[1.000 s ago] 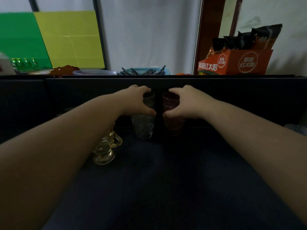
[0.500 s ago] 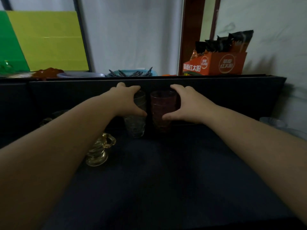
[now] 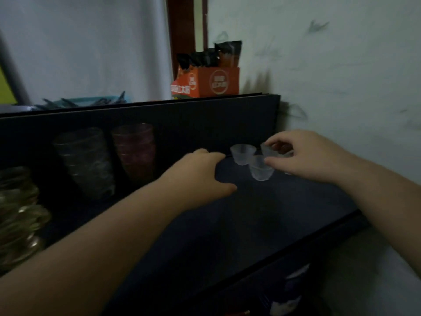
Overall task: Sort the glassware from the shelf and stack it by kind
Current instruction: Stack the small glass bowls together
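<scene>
On the dark shelf (image 3: 262, 224) a stack of clear patterned tumblers (image 3: 85, 163) stands beside a stack of reddish tumblers (image 3: 135, 153); neither hand touches them. A blurred pile of amber glass mugs (image 3: 20, 213) sits at the far left. At the shelf's right end stand small clear cups: one at the back (image 3: 242, 153), one nearer (image 3: 260, 171). My right hand (image 3: 303, 156) pinches the rim of a third small cup (image 3: 270, 149). My left hand (image 3: 202, 172) hovers just left of the cups, fingers loosely curled, holding nothing.
An orange snack box (image 3: 211, 84) with dark packets stands on the shelf's top board. A blue basket (image 3: 91, 101) with dark utensils sits left of it. A pale wall (image 3: 341, 76) closes the right side. More pale objects (image 3: 293, 290) lie below the shelf's front edge.
Both hands have let go of the two tumbler stacks and moved right to the small clear cups. My view has swung right; my right hand now pinches a small cup.
</scene>
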`<action>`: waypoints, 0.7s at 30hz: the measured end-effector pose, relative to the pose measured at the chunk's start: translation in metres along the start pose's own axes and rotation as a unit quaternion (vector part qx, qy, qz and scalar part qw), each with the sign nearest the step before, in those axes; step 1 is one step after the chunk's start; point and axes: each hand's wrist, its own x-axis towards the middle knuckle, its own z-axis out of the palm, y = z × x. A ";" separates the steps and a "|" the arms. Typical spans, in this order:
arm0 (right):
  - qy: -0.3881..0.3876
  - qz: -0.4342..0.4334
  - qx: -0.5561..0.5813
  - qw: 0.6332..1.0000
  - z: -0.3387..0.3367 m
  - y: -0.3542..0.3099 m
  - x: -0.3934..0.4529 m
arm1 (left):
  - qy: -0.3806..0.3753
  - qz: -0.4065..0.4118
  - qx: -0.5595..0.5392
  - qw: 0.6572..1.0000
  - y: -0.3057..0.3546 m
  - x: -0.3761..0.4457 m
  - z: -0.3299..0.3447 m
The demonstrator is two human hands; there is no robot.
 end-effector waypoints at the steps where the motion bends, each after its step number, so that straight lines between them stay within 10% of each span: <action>1: 0.018 0.011 0.017 1.000 0.000 0.014 -0.003 | -0.006 0.001 -0.023 1.000 0.009 0.008 0.008; 15: 0.167 0.114 0.219 0.955 0.039 0.122 0.015 | 0.074 -0.215 -0.150 0.962 0.062 0.107 0.101; 21: -0.030 0.142 0.204 0.968 0.048 0.139 0.030 | 0.153 -0.177 -0.158 0.959 0.065 0.110 0.111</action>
